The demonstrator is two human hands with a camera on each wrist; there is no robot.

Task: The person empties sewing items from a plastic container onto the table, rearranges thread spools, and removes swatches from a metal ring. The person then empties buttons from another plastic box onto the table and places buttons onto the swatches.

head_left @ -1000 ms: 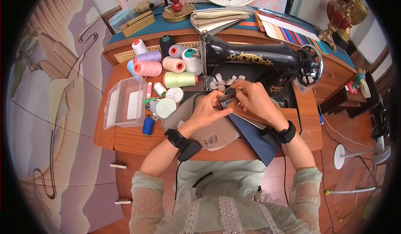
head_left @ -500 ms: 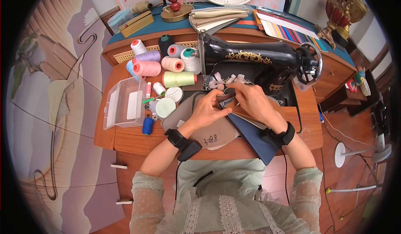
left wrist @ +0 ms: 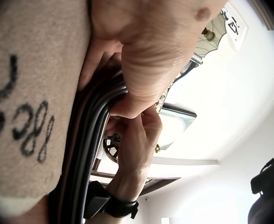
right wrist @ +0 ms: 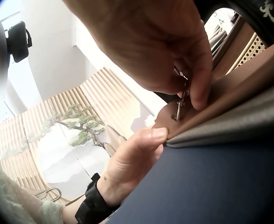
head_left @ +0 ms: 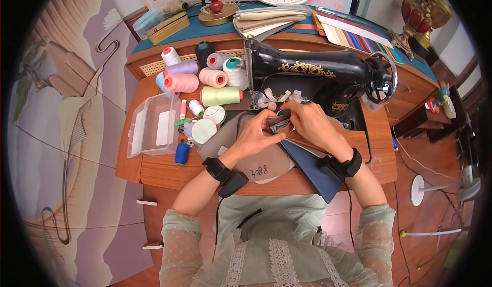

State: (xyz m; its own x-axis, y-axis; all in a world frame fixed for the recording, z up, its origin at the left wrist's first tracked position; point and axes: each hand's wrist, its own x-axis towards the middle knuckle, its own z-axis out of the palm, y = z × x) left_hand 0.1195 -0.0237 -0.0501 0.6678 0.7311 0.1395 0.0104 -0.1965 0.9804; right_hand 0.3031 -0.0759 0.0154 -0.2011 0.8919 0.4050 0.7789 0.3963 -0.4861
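My left hand (head_left: 253,133) grips the edge of a stack of leather pieces in front of the sewing machine (head_left: 307,64); in the right wrist view its thumb presses on brown leather (right wrist: 211,107). Beside it, my right hand (head_left: 315,125) pinches a small metal piece (right wrist: 178,111), whose thin end meets the brown leather by a small dark hole. What kind of metal piece it is, I cannot tell. Under the hands lie a taupe panel with handwritten marks (head_left: 256,166) and a dark blue panel (head_left: 312,171). Curled fingers hide part of the metal piece.
Several thread spools (head_left: 221,96), a clear plastic box (head_left: 154,128) and a small blue spool (head_left: 182,154) stand left of the work. Pale clips (head_left: 266,100) lie by the machine's needle end. Folded fabric (head_left: 269,20) and a colour chart (head_left: 353,36) rest on the back shelf.
My right hand has shifted slightly beside the leather edge, its fingers now lying closer together in the head view. My left hand has stayed nearly still, keeping its grip.
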